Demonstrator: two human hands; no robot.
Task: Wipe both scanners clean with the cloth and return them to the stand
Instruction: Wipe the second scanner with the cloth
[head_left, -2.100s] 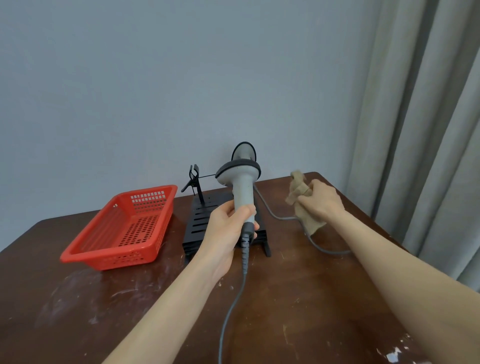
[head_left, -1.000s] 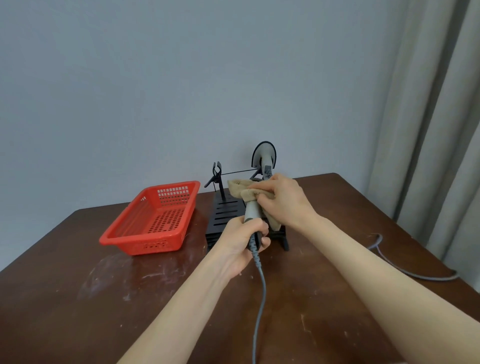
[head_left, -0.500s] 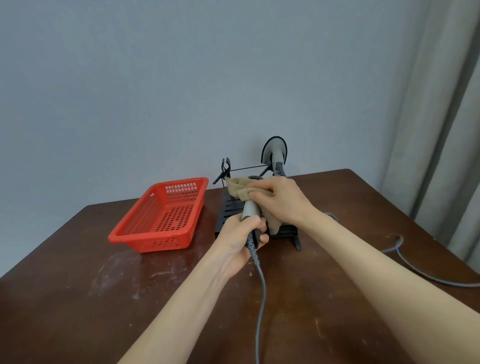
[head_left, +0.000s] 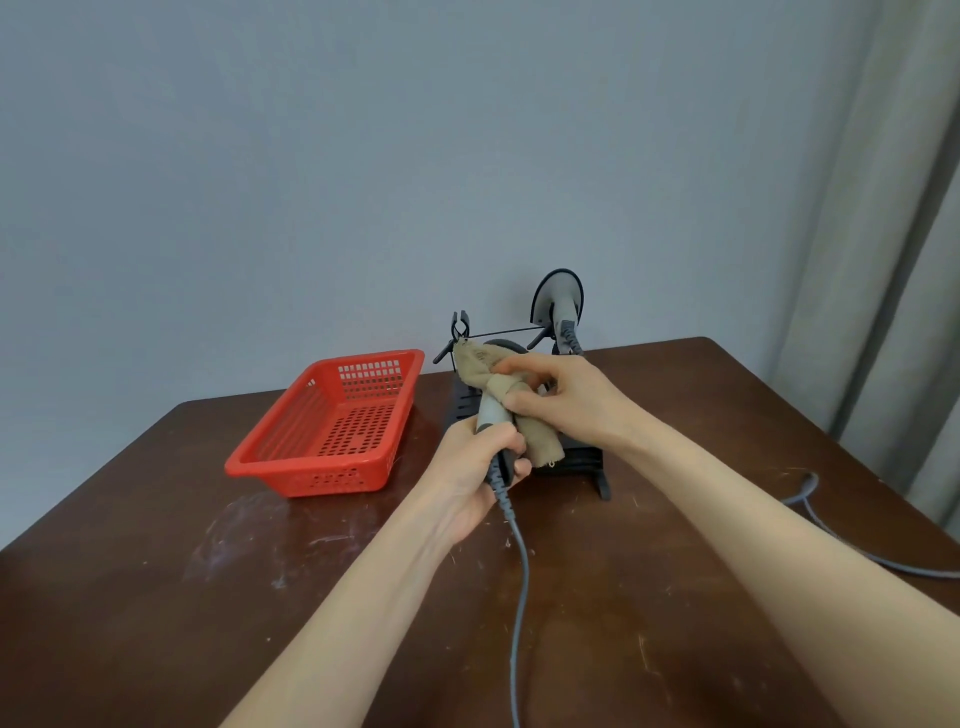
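Observation:
My left hand (head_left: 470, 470) grips the handle of a grey corded scanner (head_left: 491, 413), held upright above the table in front of the black stand (head_left: 582, 460). My right hand (head_left: 566, 397) presses a beige cloth (head_left: 511, 400) over the scanner's head and upper handle, so most of the head is hidden. A second grey scanner (head_left: 558, 301) sits upright at the stand's back right corner. The held scanner's grey cable (head_left: 519, 587) hangs down toward me.
A red perforated basket (head_left: 332, 423) stands left of the stand on the dark wooden table (head_left: 156, 597). Another grey cable (head_left: 852, 545) trails across the table's right side. A grey curtain (head_left: 893, 208) hangs at the right, a wall behind.
My right hand brought the cloth from the right onto the scanner's head and rubs it there. The view shifted, so the stand and basket sit further right.

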